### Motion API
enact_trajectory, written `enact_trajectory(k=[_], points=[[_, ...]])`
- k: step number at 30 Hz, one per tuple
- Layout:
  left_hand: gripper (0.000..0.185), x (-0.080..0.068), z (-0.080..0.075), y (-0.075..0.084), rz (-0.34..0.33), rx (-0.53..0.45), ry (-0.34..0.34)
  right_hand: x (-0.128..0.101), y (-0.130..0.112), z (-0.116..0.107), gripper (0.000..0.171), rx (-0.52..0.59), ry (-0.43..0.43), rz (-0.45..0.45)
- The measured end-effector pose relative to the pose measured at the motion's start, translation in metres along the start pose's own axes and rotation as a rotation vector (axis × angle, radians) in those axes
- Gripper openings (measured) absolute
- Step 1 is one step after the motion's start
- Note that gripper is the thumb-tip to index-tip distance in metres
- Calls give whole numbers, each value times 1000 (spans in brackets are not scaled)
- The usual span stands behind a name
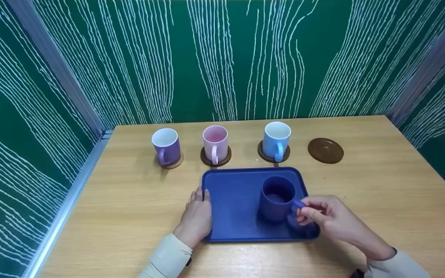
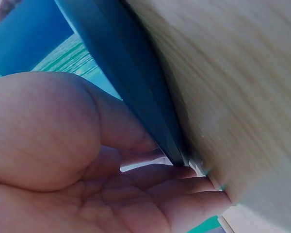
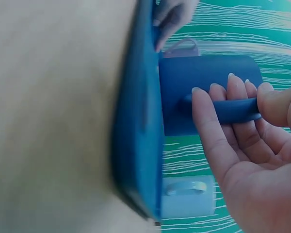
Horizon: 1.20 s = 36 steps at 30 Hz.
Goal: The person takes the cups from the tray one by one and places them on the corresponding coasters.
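A dark blue mug (image 1: 276,204) stands upright over the right half of a blue tray (image 1: 234,212), its base right at the tray's surface. My right hand (image 1: 325,216) holds the mug's handle (image 3: 235,110), thumb on one side and fingers curled round the other. At the tray's left edge, my left hand (image 1: 195,218) grips the rim: its thumb (image 2: 123,119) lies over the inner side, and the fingers (image 2: 184,194) lie outside, with tips down at the wooden table (image 2: 237,107).
Behind the tray, a purple mug (image 1: 168,150), a pink mug (image 1: 215,144) and a light blue mug (image 1: 277,139) stand on round coasters. A brown coaster (image 1: 325,150) with nothing on it lies at the right. Green patterned panels (image 1: 245,58) enclose the table.
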<state>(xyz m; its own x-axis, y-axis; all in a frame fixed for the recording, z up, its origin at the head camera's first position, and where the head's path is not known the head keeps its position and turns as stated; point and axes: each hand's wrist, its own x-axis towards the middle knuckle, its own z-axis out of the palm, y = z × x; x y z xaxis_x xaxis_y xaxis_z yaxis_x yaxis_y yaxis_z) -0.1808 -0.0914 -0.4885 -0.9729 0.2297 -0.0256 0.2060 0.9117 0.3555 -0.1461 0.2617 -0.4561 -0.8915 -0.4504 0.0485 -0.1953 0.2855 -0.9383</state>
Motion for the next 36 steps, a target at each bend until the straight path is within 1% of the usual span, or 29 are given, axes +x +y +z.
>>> enact_trajectory(k=[5, 8, 14, 16, 19, 22, 25, 32, 36], points=[[54, 0, 0, -1, -22, -7, -22, 3, -20, -13, 25, -56, 90, 16], [56, 1, 0, -1, -39, -9, -40, 5, -34, -22, 25, -72, 175, 24], [55, 0, -1, -2, -38, -9, -26, 13, -62, -40, 30, -80, 319, 64], [54, -1, 0, -3, -42, -15, -26, 16, -69, -46, 31, -89, 360, 58], [55, -2, 0, -4, -49, -27, -28, 21, -76, -53, 30, -91, 428, 6], [57, -2, 1, -4, -54, -35, -30, 27, -79, -59, 28, -92, 503, -51], [57, -2, 1, -3, -51, -36, -28, 31, -80, -63, 31, -139, 576, -55], [56, -1, 1, 0, -39, -29, -18, 40, -71, -75, 38, -209, 706, 9], [56, 0, 0, 1, -39, -33, -19, 44, -59, -83, 45, -227, 755, 90]])
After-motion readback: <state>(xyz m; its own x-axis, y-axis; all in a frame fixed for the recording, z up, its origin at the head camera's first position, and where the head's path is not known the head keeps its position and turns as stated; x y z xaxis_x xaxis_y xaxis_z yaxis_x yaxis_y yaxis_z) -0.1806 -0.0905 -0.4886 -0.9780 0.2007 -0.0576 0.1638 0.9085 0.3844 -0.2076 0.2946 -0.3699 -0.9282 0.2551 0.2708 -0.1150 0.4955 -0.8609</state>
